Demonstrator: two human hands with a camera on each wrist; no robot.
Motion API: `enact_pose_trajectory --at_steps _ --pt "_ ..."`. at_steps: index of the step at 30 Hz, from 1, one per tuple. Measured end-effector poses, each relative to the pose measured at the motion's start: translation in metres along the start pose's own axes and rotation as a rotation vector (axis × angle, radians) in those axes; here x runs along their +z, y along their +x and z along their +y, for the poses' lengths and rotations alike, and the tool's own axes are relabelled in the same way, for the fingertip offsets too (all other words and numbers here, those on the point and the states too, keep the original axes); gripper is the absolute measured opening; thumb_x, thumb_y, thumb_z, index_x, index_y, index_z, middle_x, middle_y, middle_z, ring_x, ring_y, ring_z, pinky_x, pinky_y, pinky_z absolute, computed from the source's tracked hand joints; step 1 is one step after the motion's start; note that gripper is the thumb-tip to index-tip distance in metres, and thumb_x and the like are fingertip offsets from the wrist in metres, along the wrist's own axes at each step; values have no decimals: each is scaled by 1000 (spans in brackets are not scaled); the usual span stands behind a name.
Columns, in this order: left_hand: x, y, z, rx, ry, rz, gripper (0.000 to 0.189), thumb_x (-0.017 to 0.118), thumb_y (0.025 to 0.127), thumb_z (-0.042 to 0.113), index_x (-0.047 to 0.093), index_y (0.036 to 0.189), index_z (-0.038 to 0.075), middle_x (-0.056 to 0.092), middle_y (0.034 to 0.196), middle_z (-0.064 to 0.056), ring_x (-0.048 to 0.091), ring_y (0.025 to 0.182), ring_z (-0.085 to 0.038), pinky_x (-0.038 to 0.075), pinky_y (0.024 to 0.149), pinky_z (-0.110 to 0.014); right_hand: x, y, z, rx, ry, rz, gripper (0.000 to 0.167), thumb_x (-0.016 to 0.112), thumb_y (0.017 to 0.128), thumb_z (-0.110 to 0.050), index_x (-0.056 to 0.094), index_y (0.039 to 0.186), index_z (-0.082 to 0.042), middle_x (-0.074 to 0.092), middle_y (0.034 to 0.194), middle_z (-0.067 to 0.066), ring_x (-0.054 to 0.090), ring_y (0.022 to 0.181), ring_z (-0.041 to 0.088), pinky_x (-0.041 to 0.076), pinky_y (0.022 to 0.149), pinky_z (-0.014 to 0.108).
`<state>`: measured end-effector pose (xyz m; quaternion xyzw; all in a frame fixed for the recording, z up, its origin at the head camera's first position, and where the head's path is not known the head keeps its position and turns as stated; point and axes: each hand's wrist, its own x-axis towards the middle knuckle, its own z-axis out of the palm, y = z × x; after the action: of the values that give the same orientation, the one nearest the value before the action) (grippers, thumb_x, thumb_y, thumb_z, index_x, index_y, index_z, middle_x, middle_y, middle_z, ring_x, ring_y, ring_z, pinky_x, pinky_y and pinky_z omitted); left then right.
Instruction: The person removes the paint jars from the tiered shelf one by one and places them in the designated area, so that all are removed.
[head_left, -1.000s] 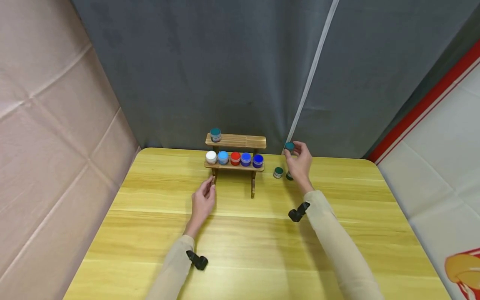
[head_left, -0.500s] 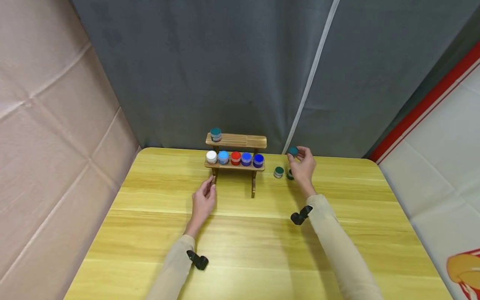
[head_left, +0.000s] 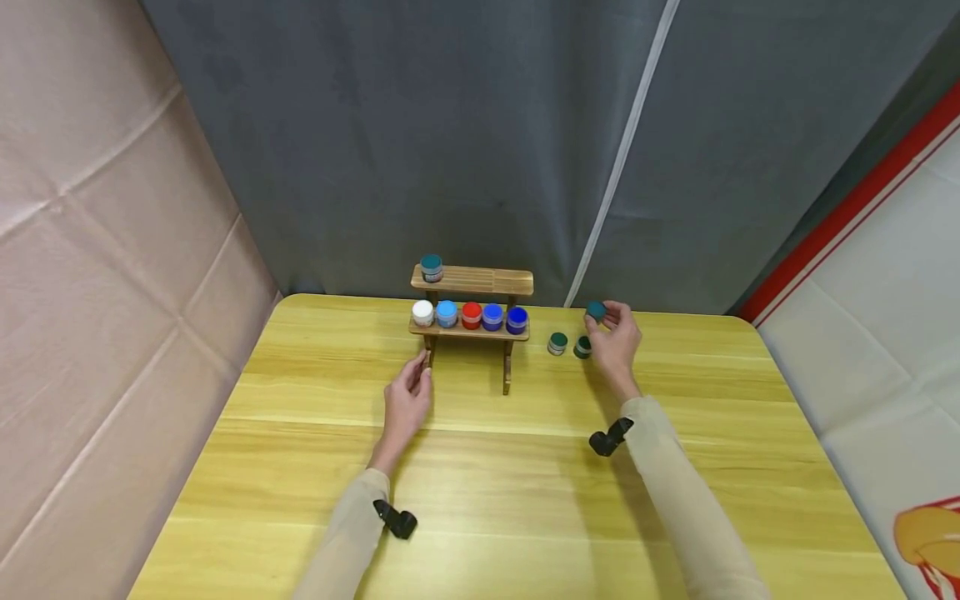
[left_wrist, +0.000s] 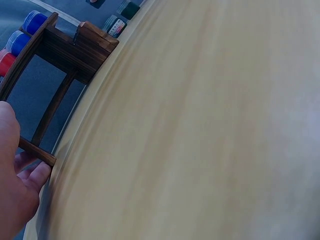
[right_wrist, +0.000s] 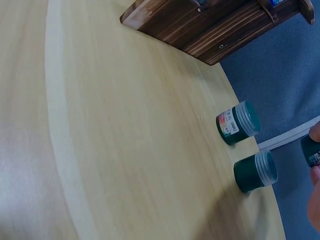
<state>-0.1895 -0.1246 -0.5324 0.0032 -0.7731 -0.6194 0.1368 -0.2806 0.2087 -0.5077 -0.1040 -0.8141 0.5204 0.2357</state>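
A small two-tier wooden rack (head_left: 472, 331) stands at the back of the table. My left hand (head_left: 407, 406) grips its left leg near the foot, thumb on one side and fingers on the other, as the left wrist view shows. On the lower shelf sit white, light blue, red (head_left: 471, 315) and two darker blue paint jars; one teal-lidded paint jar (head_left: 431, 267) is at the upper shelf's left end. To the right of the rack, my right hand (head_left: 617, 346) pinches a teal paint jar (head_left: 596, 311) between thumb and fingers, raised above the table.
Two dark green paint jars, one labelled (right_wrist: 231, 124) and one beside it (right_wrist: 248, 172), stand on the table between the rack and my right hand. A grey curtain (head_left: 375, 150) hangs behind the table's back edge. Pale sheets (head_left: 112, 250) flank both sides.
My right hand has moved right and a little toward me with the teal jar, uncovering more of the second green jar. My left hand has stayed on the rack's leg.
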Motion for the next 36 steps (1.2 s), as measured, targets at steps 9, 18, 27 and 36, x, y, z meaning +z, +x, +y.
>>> enact_pose_trajectory --at_steps 9,18,27,36 --pt "0 -1 0 -2 -10 2 38 56 100 -3 56 138 -7 60 135 -31 62 125 -42 56 101 -32 -6 -2 9 36 -19 9 38 73 92 -10 59 125 3 65 123 22 64 115 36 57 106 45" --pt "1 0 -2 3 -9 12 39 57 99 -4 57 138 -6 60 135 -31 62 124 -43 56 101 -30 -14 -7 22 44 -27 9 38 70 93 -9 59 127 3 65 125 24 63 116 37 57 105 46" --pt "0 -1 2 -2 5 -2 39 55 100 -5 56 138 -8 59 135 -32 61 125 -43 55 101 -33 -19 -12 31 61 -44 12 40 70 93 -8 57 128 4 64 125 23 63 117 36 56 106 46" --pt "1 0 0 8 7 -5 39 55 100 -4 56 138 -8 59 136 -32 60 126 -43 55 101 -33 -21 -19 42 84 -42 11 40 70 92 -8 57 128 5 64 124 25 63 116 38 56 104 48"
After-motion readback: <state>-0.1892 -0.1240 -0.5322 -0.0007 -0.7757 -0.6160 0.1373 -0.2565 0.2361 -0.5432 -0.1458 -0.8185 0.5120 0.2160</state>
